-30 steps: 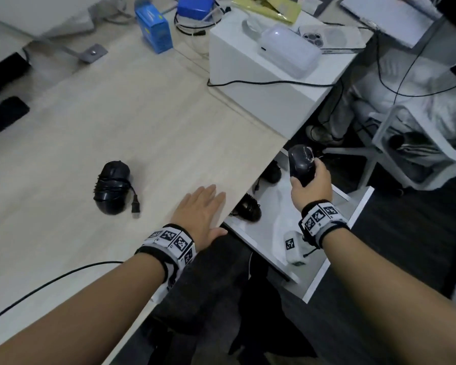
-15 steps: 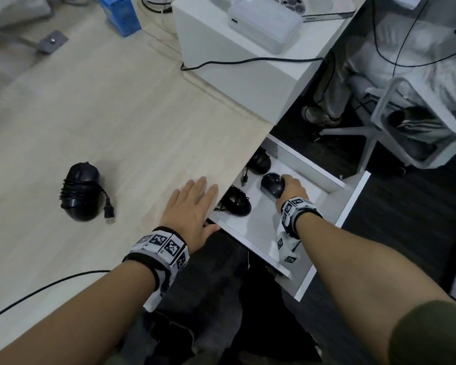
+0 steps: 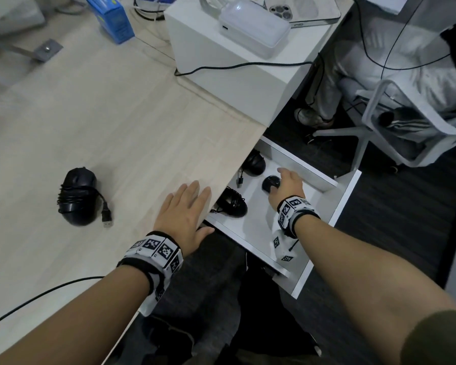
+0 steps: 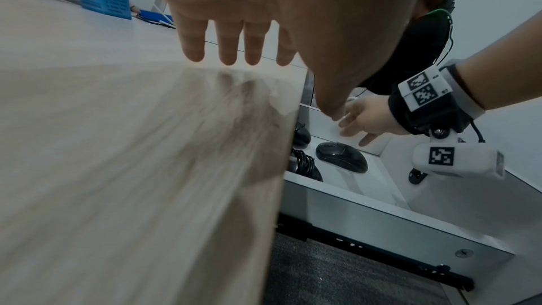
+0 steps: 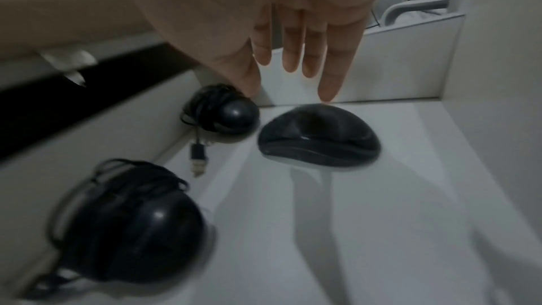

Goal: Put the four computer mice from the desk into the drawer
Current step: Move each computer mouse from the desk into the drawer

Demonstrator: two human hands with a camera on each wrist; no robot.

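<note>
One black mouse [image 3: 78, 197] with its cable wound round it lies on the wooden desk [image 3: 121, 122]. The white drawer [image 3: 324, 180] stands pulled out below the desk's edge. Three black mice lie in it: a cable-wrapped one [image 3: 232, 202] at the near left, another [image 3: 254, 163] at the far left, and a cordless one [image 3: 270, 183] [image 5: 318, 136] in the middle. My right hand [image 3: 287, 184] hovers just over the cordless mouse, fingers straight, holding nothing. My left hand [image 3: 186, 214] rests flat on the desk's edge.
A white box [image 3: 232, 67] with a cable, a white case and a phone stands at the desk's far right. A blue carton [image 3: 113, 18] stands at the back. A seated person and a white chair [image 3: 395, 122] are to the right of the drawer.
My right hand carried the cordless mouse down into the drawer, set it on the floor and let go; its fingers have now lifted off. The left hand stayed on the desk's edge.
</note>
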